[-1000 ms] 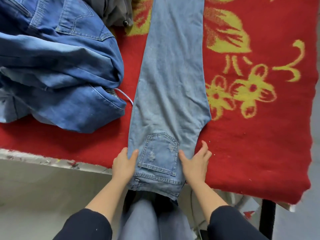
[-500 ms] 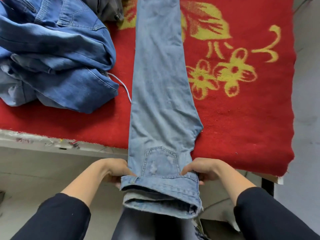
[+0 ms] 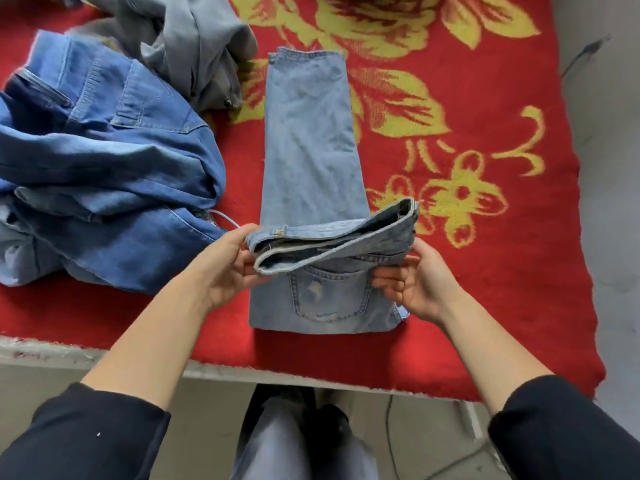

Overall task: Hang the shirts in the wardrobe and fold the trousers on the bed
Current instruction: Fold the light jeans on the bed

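Light blue jeans [image 3: 311,150] lie lengthwise on the red blanket [image 3: 485,271], legs pointing away from me. Their waistband end is lifted and turned over the leg part, with a back pocket showing below it. My left hand [image 3: 228,268] pinches the waistband at its left corner. My right hand [image 3: 415,282] grips the waistband's right corner. Both hands hold the band a little above the cloth.
A heap of darker blue jeans [image 3: 104,174] lies at the left of the bed. A grey garment [image 3: 194,46] is bunched behind it. The bed's white front edge [image 3: 52,351] runs below the blanket. Grey floor shows at the right.
Both hands moved from flat beside the pocket to the waistband, took hold of it, lifted it and carried it forward over the legs. The trouser hems have come into view.
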The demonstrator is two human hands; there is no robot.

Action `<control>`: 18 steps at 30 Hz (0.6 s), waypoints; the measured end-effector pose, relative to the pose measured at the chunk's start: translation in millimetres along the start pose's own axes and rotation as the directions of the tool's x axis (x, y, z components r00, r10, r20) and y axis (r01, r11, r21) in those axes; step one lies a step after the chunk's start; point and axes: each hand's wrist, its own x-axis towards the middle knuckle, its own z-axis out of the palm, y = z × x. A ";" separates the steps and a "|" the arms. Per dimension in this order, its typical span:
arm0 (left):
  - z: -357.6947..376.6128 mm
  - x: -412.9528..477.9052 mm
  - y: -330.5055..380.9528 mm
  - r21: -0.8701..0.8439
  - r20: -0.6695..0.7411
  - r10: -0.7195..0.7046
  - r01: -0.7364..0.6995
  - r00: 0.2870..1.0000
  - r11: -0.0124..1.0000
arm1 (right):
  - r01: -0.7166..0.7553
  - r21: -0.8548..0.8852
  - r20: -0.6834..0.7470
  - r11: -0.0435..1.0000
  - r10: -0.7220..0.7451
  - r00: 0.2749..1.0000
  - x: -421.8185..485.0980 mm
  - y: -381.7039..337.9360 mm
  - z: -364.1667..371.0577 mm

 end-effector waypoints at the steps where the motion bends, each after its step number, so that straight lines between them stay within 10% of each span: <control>1: 4.1 8.6 15.6 -0.030 -0.005 0.040 -0.040 0.999 0.999 | 0.030 0.042 0.004 0.999 -0.030 1.000 8.9 -14.6 5.2; 5: 13.2 47.2 72.1 -0.014 -0.056 0.140 -0.141 0.989 0.990 | 0.111 0.151 0.049 0.982 -0.119 0.992 43.1 -72.7 27.7; 18: 34.5 151.0 209.3 0.226 -0.085 0.339 -0.313 0.937 0.922 | 0.331 -0.259 -0.120 0.907 -0.371 0.921 145.7 -200.8 89.9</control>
